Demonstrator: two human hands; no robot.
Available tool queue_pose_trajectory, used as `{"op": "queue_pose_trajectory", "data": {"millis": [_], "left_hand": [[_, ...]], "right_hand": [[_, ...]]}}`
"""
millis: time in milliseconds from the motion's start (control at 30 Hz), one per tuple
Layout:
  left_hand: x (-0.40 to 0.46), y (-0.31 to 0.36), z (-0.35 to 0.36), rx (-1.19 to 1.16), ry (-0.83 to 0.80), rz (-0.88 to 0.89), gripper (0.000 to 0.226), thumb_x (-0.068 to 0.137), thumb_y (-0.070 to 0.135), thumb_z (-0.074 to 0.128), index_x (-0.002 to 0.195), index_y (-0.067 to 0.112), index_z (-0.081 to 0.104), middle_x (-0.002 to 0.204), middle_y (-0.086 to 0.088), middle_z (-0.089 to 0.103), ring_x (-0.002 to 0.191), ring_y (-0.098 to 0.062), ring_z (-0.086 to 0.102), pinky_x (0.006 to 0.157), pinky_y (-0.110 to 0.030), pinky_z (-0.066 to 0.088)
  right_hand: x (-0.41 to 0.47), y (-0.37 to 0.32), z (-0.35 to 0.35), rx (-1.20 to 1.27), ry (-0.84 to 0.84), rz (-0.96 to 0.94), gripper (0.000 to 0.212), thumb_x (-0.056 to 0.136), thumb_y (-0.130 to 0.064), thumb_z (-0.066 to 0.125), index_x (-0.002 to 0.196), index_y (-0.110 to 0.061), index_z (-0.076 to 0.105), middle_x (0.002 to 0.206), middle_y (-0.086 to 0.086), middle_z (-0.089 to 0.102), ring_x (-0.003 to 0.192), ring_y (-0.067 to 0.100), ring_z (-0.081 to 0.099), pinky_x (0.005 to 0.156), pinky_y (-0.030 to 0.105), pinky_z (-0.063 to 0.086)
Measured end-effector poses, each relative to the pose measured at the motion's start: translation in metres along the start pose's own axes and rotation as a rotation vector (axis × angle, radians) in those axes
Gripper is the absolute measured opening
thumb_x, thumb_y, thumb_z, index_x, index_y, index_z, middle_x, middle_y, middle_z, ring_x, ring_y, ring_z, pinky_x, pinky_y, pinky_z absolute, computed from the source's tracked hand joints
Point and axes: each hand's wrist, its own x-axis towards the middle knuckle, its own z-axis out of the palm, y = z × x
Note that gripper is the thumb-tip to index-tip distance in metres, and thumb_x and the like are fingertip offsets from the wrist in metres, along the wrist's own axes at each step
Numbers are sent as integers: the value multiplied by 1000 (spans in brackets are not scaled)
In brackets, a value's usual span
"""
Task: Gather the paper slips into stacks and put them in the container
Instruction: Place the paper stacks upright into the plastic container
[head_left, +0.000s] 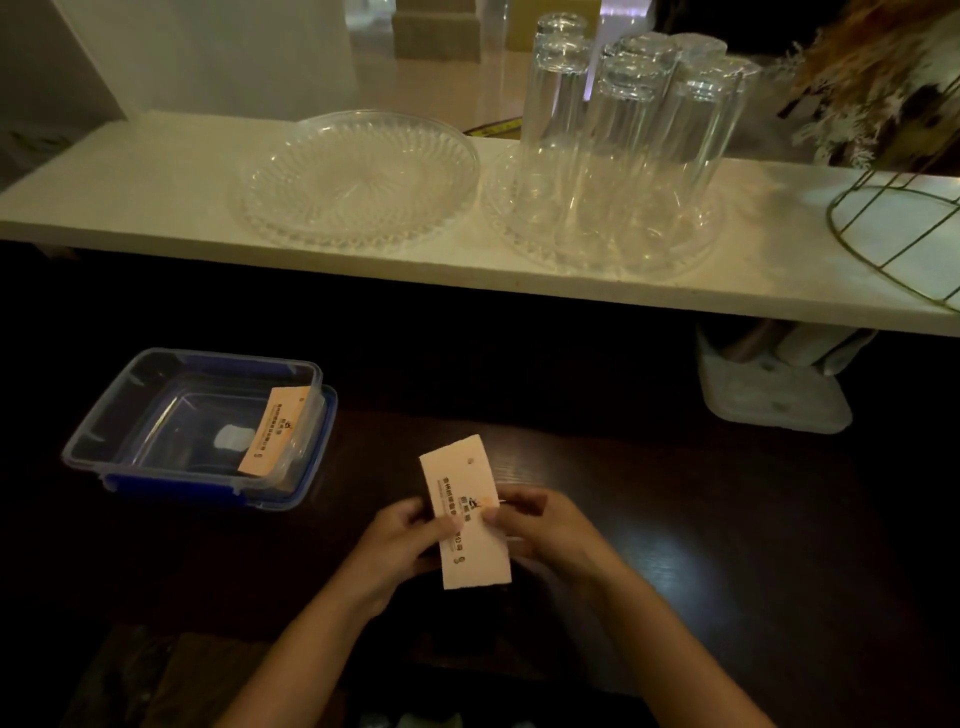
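**Both hands hold a stack of slips beside the container**

The clear plastic container (156, 410) sits on the dark table (701, 519), resting in its blue lid (218, 496). It serves as the landmark here.

Just to the right of the container and a little nearer the person, the left hand (410, 540) and the right hand (545, 525) grasp a stack of paper slips (467, 514) between them, above the table. The left hand pinches the stack's left edge; the right hand pinches its right edge, thumb on the printed face. The stack stands tilted, its top leaning slightly toward the container. How many slips it holds cannot be told.

Inside the container, against its right wall, another paper slip (272, 434) leans at an angle, printed side up.

Beyond the container, a white shelf (130, 182) runs across. On it, farther back and to the right of the container, lies an empty glass plate (358, 182); right of that, a second plate (519, 244) carries upturned glasses (623, 145). A wire basket (893, 228) stands at the shelf's far right end.
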Motion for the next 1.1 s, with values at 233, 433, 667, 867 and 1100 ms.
{"op": "queue_pose_trajectory", "data": {"millis": [233,433,667,867,1100], "left_hand": [[-19,15,4,-34,50,30,23,78,11,65,100,16,62,93,-4,74,89,-17,69,65,-30,57],[-28,32,-17,25,136,84,16,82,9,60,94,20,60,83,4,73,75,-7,70,59,-24,57],[-11,56,-76,-15,174,81,15,84,10,57,93,21,61,86,-1,71,85,-17,66,69,-34,54],[16,91,-205,-58,238,90,11,86,10,52,90,14,62,74,-3,72,72,-17,66,50,-27,53],[66,114,-314,51,261,20,10,83,10,58,87,19,60,89,-6,67,87,-23,63,66,-36,51]], "right_hand": [[3,-4,2,56,-57,-27,20,83,-15,66,103,-13,64,102,4,73,89,16,71,70,27,58],[16,-12,33,112,-110,-43,15,83,-16,65,97,-16,64,96,-1,74,89,15,71,70,27,59],[43,-32,87,96,-132,-125,19,86,-24,61,103,-18,62,98,-2,72,89,11,70,67,21,57],[97,-50,167,-79,88,-306,23,87,-15,60,106,-28,60,92,-10,67,81,1,66,61,10,51],[142,-62,235,-529,350,-514,39,87,-14,61,123,-27,53,109,-25,53,99,-3,52,83,11,44]]}}
